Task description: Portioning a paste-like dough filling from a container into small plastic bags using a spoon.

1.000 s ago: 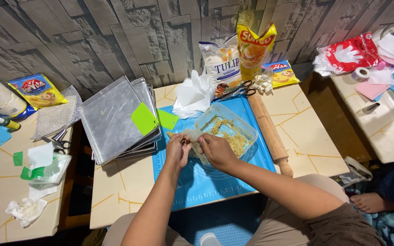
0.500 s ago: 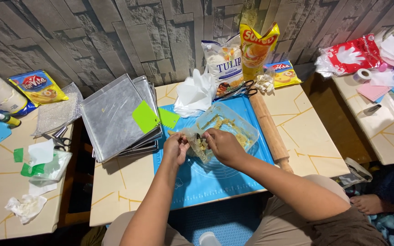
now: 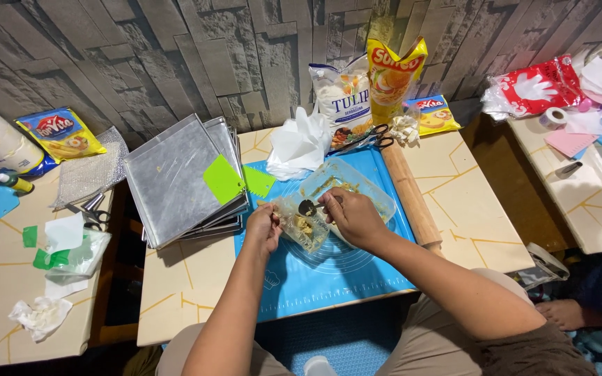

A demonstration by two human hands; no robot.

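Observation:
My left hand (image 3: pixel 263 226) holds a small clear plastic bag (image 3: pixel 302 227) with yellowish filling, over the blue silicone mat (image 3: pixel 329 271). My right hand (image 3: pixel 351 216) grips a metal spoon (image 3: pixel 309 207) whose bowl sits at the mouth of the bag. Just behind the hands lies a clear plastic container (image 3: pixel 357 186) smeared with yellow filling. A wooden rolling pin (image 3: pixel 410 196) lies along the mat's right edge.
A stack of metal trays (image 3: pixel 175 177) with two green scrapers (image 3: pixel 230 181) sits to the left. Scissors (image 3: pixel 364 141), white plastic (image 3: pixel 299 145), a flour bag (image 3: pixel 341 97) and a yellow pouch (image 3: pixel 393 73) stand at the wall. Side tables flank both sides; a person's foot (image 3: pixel 580 313) shows at right.
Both hands have lifted the small bag slightly toward me and the spoon now rests at its mouth. The view has shifted a little.

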